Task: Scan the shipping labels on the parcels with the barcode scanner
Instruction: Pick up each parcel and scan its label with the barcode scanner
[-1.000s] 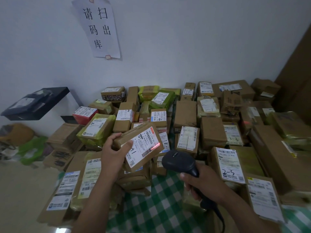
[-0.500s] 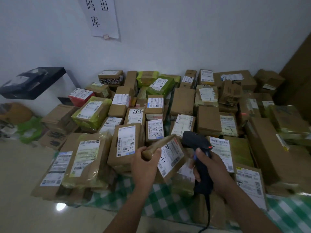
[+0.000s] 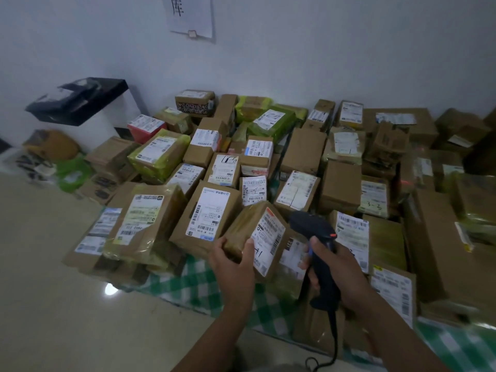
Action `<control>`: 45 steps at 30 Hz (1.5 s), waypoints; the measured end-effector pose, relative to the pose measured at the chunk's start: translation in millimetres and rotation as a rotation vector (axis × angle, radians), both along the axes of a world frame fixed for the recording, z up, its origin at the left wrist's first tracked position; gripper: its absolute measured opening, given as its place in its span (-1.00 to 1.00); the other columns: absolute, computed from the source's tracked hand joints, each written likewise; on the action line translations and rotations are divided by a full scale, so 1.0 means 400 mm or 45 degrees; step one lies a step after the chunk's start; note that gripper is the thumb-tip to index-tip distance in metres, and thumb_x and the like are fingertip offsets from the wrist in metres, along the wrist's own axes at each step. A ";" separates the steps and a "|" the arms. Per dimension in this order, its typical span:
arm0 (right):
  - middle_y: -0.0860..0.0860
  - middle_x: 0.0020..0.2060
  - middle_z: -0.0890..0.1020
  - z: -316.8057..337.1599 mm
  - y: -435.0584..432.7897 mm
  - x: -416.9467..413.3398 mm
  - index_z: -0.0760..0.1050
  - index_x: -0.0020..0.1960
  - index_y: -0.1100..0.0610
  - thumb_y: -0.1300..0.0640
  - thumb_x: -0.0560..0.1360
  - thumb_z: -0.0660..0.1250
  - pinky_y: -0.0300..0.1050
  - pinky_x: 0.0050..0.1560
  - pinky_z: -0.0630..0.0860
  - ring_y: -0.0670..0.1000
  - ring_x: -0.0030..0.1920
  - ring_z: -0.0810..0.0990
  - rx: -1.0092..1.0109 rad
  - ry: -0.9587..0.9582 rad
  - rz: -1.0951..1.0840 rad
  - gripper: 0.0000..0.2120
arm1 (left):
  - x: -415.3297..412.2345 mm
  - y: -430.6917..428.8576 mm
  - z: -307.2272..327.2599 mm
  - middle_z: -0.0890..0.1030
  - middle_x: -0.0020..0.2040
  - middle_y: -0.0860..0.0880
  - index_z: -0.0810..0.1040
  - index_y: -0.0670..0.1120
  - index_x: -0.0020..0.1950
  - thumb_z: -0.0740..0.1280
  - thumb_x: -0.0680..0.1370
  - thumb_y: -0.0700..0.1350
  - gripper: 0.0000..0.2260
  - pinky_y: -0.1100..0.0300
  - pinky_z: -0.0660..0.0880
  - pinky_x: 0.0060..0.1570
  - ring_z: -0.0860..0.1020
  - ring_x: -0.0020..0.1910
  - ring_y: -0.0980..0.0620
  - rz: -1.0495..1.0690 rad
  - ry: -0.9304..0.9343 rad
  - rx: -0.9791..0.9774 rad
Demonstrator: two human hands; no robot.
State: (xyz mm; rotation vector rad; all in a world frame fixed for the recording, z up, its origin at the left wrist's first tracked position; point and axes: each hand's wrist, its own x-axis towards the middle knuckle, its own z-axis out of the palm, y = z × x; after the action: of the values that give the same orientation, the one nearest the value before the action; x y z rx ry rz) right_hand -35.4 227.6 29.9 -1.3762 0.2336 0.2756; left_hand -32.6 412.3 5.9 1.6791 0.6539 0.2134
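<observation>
A: Your left hand [image 3: 233, 264] grips the brown parcel [image 3: 245, 232] by its near end, fingers curled round it and thumb laid on a corner of its shipping label [image 3: 268, 241]. You hold it low at the front of the pile.

B: Your right hand [image 3: 338, 272] is wrapped round the grip of the barcode scanner [image 3: 312, 226], whose head sits just right of that parcel. Whether your forefinger presses the trigger, I cannot tell.

A: So you are on the scan of this one, I'd say — label turned toward the scanner, yet no red line shows across it.

B: Then the next move likely calls for room: draw the scanner back from the parcel, square it on the barcode at the label's right edge, keep your thumb off the print.

A: Behind the parcel and to both sides lie the other parcels [image 3: 341, 183], tightly packed, many with labels up.

B: Under the parcel a green checked cloth [image 3: 188, 288] covers whatever carries them — tabletop or not, I cannot say. Left of the parcel runs glossy pale floor [image 3: 53, 264]; far behind it a white wall [image 3: 322, 49] bears a paper sign [image 3: 192, 14], and a black unit [image 3: 77, 100] juts from that wall well to the parcel's left.
</observation>
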 end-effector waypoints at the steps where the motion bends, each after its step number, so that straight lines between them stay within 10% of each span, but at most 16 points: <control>1: 0.33 -0.21 0.64 0.002 -0.002 -0.001 0.60 -0.15 0.17 -0.27 0.31 0.43 -0.01 -0.40 0.51 0.14 -0.48 0.50 0.008 0.001 0.002 -0.52 | 0.003 0.002 0.004 0.38 0.26 -0.01 0.30 0.01 0.45 0.41 0.53 0.07 -0.45 0.01 0.60 0.07 0.49 0.21 -0.05 0.006 0.003 0.007; 12: 0.29 -0.24 0.65 -0.008 -0.004 0.001 0.59 -0.13 0.18 -0.34 0.31 0.41 -0.03 -0.41 0.52 0.11 -0.50 0.51 -0.026 -0.025 0.108 -0.44 | -0.055 -0.029 -0.077 0.69 -0.06 -0.10 0.56 -0.05 0.00 0.30 0.60 0.11 -0.76 0.02 0.61 -0.13 0.68 -0.11 -0.06 0.270 0.292 -0.597; 22: 0.27 -0.25 0.66 -0.008 -0.007 0.003 0.54 -0.02 0.23 -0.34 0.30 0.40 -0.07 -0.46 0.50 0.12 -0.50 0.50 -0.095 0.024 0.150 -0.37 | -0.007 0.004 -0.116 0.66 0.08 -0.18 0.52 -0.19 0.20 0.13 0.67 0.13 -0.59 -0.16 0.59 0.10 0.63 0.01 -0.17 0.403 0.227 -0.509; 30: 0.24 -0.25 0.67 0.002 0.005 0.001 0.52 0.01 0.26 -0.29 0.29 0.37 -0.09 -0.47 0.49 0.08 -0.52 0.51 -0.152 0.023 0.170 -0.38 | -0.010 0.026 -0.141 0.53 -0.02 -0.04 0.40 -0.12 0.26 0.18 0.64 0.15 -0.63 0.23 0.36 -0.34 0.50 -0.20 0.07 0.511 0.264 -0.279; 36: 0.21 -0.26 0.67 0.006 0.024 -0.006 0.51 -0.01 0.25 -0.28 0.29 0.39 -0.12 -0.47 0.49 0.07 -0.51 0.52 -0.183 0.029 0.197 -0.40 | 0.020 0.036 -0.159 0.57 0.24 -0.24 0.46 -0.25 0.30 0.28 0.63 0.05 -0.59 -0.14 0.51 0.22 0.55 0.20 -0.25 0.095 0.521 -0.298; 45: 0.15 -0.34 0.67 -0.003 0.099 0.038 0.56 -0.13 0.25 -0.13 0.52 0.37 -0.14 -0.50 0.48 0.06 -0.52 0.53 -0.285 0.050 0.128 -0.60 | -0.013 0.124 -0.096 0.41 0.05 0.04 0.49 -0.08 0.09 0.48 0.46 -0.20 -0.73 0.23 0.41 -0.04 0.47 -0.01 0.05 -0.087 0.041 0.828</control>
State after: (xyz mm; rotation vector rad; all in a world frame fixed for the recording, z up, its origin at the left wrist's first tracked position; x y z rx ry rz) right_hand -20.4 267.1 28.9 -1.6076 0.2333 0.3693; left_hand -37.9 462.0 -32.4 2.3273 0.5821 0.3787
